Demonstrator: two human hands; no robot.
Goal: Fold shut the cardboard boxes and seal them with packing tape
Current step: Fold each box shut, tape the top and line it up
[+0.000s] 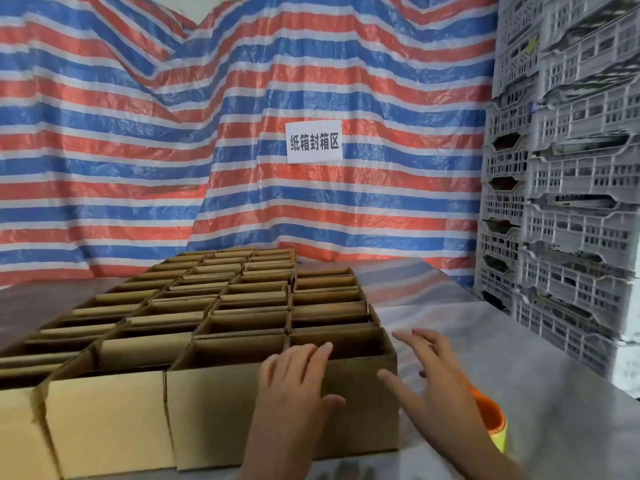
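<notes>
A grid of open cardboard boxes [214,306] fills the left and middle of the surface [526,344]; none looks folded shut or taped. The left hand [294,379] lies flat against the front wall of the near right box [363,414], fingers straight and reaching over its rim, thumb splayed out, gripping nothing; the right hand [426,368] is spread wide by that box's right near corner, empty, and I cannot tell whether it touches the cardboard. An orange and yellow tape roll [491,422] sits just right of the box, partly hidden behind the right forearm.

The boxes stand wall to wall, so pulling this one out with flat palms may drag its neighbours or let it slip; the thin walls could buckle if squeezed; a sweep of the right wrist could knock the roll away; the flaps seem tucked down, so they may catch when lifted.
</notes>
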